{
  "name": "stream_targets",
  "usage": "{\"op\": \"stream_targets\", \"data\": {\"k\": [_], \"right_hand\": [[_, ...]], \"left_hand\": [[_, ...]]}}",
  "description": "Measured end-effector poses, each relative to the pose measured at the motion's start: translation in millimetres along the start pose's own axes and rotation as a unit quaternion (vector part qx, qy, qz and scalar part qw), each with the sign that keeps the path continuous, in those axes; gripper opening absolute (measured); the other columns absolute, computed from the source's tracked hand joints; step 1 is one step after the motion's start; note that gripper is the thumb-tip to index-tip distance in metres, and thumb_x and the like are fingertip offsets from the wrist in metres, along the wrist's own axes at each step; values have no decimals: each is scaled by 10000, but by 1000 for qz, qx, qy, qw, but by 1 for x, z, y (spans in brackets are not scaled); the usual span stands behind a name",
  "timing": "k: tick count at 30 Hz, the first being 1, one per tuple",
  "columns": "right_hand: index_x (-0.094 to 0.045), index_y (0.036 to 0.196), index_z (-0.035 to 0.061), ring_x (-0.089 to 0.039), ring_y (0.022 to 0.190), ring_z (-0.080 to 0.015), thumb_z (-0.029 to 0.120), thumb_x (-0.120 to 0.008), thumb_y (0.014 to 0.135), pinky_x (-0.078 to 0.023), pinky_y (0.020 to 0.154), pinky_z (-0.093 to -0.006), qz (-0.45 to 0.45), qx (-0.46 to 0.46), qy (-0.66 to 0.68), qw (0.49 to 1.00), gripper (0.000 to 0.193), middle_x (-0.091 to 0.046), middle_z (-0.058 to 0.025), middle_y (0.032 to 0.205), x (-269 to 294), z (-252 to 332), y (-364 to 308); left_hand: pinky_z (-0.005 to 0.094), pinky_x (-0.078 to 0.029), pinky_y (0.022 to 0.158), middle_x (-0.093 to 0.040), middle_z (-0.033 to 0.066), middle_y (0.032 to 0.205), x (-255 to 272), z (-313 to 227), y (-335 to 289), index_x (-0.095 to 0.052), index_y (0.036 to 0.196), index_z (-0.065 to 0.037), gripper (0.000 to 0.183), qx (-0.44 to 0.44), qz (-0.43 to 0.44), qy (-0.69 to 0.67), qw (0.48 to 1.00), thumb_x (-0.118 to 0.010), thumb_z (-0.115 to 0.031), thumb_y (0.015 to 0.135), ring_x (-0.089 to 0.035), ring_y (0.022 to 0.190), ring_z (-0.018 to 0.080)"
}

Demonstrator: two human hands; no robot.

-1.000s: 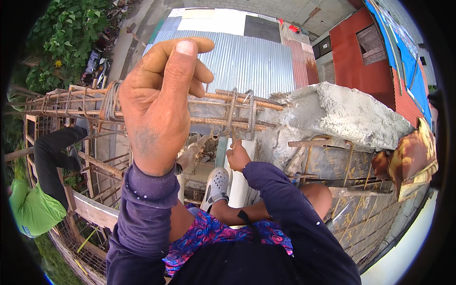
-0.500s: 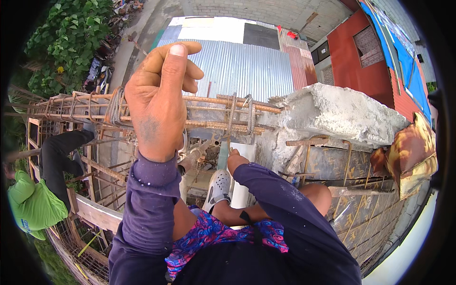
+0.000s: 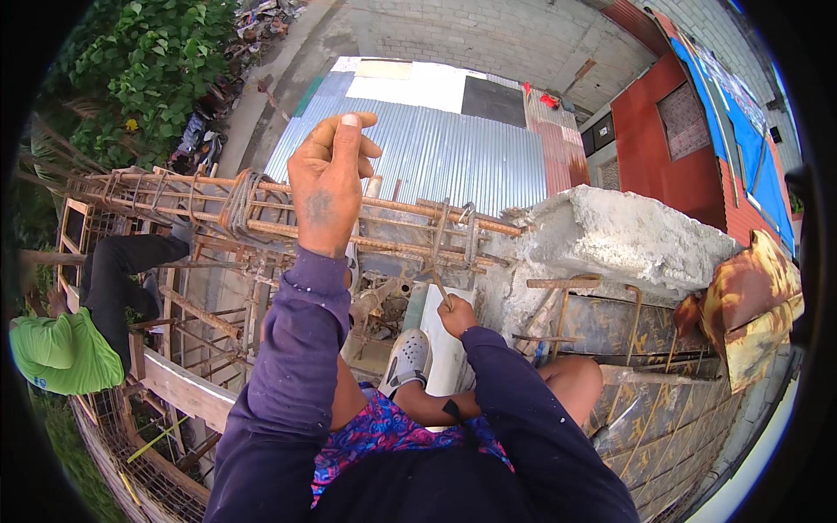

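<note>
My left hand (image 3: 330,179) is raised in front of the far rebar cage (image 3: 401,206). Its fingers curl in with the thumb against them, and whatever may lie inside is hidden. Lower and to the right, my right hand (image 3: 457,315) is closed round the end of a thin rusty metal rod (image 3: 442,284). That rod slants up toward an upright piece of bar that crosses the cage's long bars. A bundle of tie wire (image 3: 239,206) is looped over the cage to the left of my left hand.
Rough concrete (image 3: 628,222) adjoins the cage's right end. Bent rusty sheet metal (image 3: 751,305) stands at far right. A corrugated roof (image 3: 418,122) lies below, beyond the cage. At left a person in a green shirt (image 3: 74,353) is among rebar and timber. My grey clog (image 3: 408,356) is beneath my arms.
My left hand has moved farther away and a little to the right. My right hand has shifted right and slightly down, and the rod in it now shows more plainly.
</note>
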State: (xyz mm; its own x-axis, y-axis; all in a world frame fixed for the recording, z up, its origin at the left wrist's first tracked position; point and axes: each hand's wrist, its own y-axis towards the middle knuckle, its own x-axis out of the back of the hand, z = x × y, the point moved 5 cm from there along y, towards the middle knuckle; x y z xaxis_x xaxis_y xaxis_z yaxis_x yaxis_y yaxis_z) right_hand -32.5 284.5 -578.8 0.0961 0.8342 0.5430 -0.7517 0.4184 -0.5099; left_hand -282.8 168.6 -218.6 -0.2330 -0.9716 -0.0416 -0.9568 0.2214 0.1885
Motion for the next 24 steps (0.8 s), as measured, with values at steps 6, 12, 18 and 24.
{"op": "stream_targets", "data": {"k": [6,12,18,24], "right_hand": [[-618,780,-24,-593,610,-346,266,-635,847,-465,619,-448,20,-72,69,995,298,-597,-190,638,21,-3,-50],[-547,790,70,-369,421,-67,146,-638,894,-270,375,-256,144,-234,318,907,158,-423,39,552,71,25,-170],[-498,830,111,-346,402,-71,146,-628,874,-279,354,-256,84,-297,344,887,141,-361,46,552,53,25,-205],[-475,802,141,-317,372,-72,174,-613,865,-276,333,-254,97,-267,337,898,155,-338,52,532,37,15,-174]], "left_hand": [[210,-428,592,-636,5,753,55,-15,18,-704,1036,-14,298,-86,-43,74,993,-536,-260,1017,-509,642,51],[207,-431,578,-665,3,811,244,29,24,-701,1078,-25,302,-9,-186,63,981,-556,-281,1010,-548,651,52],[292,-473,620,-673,38,721,369,158,-78,-723,960,6,285,223,-257,299,892,-597,-248,932,-593,648,109],[459,-513,847,-659,189,1022,336,176,-224,-681,1039,-81,256,202,8,513,834,-611,-287,903,-640,967,375]]}}
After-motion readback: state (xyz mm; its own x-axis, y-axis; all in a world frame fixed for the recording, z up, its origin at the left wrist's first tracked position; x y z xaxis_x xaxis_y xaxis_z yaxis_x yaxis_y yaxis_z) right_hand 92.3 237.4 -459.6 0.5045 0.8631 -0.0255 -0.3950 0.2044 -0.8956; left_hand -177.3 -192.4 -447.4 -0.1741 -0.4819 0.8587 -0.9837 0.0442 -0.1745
